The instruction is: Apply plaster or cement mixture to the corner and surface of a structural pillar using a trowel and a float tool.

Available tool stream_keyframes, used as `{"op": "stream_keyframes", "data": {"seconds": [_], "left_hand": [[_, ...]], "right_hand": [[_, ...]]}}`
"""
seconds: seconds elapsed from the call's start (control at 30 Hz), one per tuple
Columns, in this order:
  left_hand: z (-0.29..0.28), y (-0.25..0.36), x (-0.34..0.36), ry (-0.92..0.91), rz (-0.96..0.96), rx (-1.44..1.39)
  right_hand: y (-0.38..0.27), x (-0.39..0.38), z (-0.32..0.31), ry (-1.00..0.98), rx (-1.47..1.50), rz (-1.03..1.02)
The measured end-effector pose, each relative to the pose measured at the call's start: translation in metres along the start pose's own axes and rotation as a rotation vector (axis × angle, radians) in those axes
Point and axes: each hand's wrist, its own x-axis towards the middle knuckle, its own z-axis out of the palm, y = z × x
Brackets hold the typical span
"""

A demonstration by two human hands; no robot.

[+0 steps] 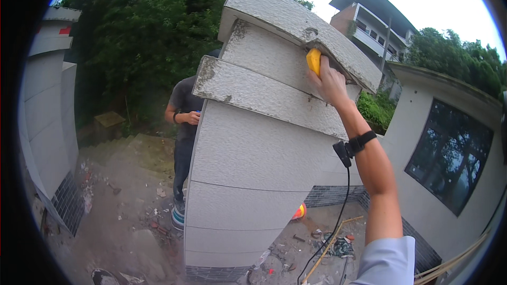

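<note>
My right arm reaches up to a pale, rough-textured pillar with stepped ledges. My right hand is closed around a yellow hand tool, held just under the overhanging top cap. The tool's working end is hidden, so its exact kind cannot be made out. Chipped, dirty patches mark the cap's underside near my fingers. Below my hand, dark stains run along the ledge. A black strap with a small device and a cable sits on my forearm. My left hand is out of view.
Another person stands behind the pillar's left side, a hand holding something small and blue. Rubble litters the ground. An orange cone and a long yellowish stick lie beyond the pillar. A building with a dark window stands right.
</note>
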Motion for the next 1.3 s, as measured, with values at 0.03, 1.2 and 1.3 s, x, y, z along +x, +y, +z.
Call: {"op": "stream_keyframes", "data": {"seconds": [0.03,1.2,1.3], "left_hand": [[0.001,0.000,-0.002,0.027,0.006,0.008],[-0.011,-0.002,-0.010,0.023,0.052,-0.135],[-0.013,0.000,-0.006,0.027,0.027,-0.172]], "right_hand": [[0.003,0.005,0.003,0.010,-0.002,-0.013],[-0.086,0.055,-0.025,-0.071,-0.093,-0.140],[-0.092,0.050,-0.040,-0.088,-0.122,-0.110]]}}
